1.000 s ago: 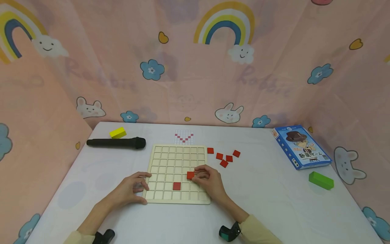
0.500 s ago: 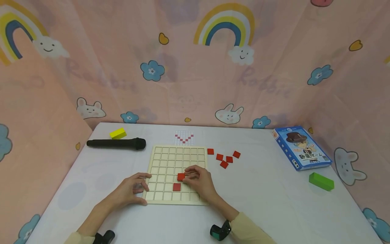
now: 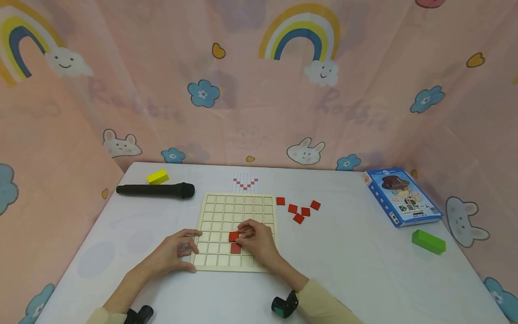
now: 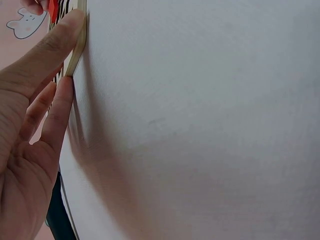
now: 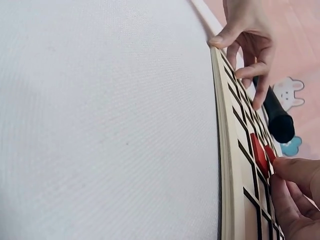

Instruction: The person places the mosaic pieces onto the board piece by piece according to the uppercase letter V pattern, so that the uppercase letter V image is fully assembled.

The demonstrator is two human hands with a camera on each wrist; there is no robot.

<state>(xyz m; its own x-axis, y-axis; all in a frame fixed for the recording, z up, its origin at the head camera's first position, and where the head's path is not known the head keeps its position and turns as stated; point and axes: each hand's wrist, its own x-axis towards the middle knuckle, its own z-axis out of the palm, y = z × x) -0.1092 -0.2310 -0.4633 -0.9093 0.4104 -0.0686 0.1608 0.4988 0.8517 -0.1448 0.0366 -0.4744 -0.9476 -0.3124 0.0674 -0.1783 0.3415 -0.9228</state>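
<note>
My right hand (image 3: 258, 240) pinches a red square tile (image 3: 234, 236) over the cream grid board (image 3: 212, 208), a row behind another red tile (image 3: 235, 249) in one of its cells. In the right wrist view, the thumb and finger of that hand (image 5: 297, 192) meet at the held tile (image 5: 270, 153), close by the placed tile (image 5: 258, 151). At the board's near left corner rests my left hand (image 3: 171, 252), its thumb and fingers spread along the edge. The left wrist view shows this hand's thumb (image 4: 55, 42) on the corner and a finger touching the side.
Several loose red tiles (image 3: 305, 211) lie right of the board. Behind it is a small card with a red V pattern (image 3: 245, 183). A black microphone (image 3: 154, 190) and yellow block (image 3: 158, 177) lie back left; a blue box (image 3: 402, 195) and green block (image 3: 429, 242) are right.
My right hand has carried the red tile leftward across the board, to just behind the placed tile. My left hand has stayed at the board's left edge.
</note>
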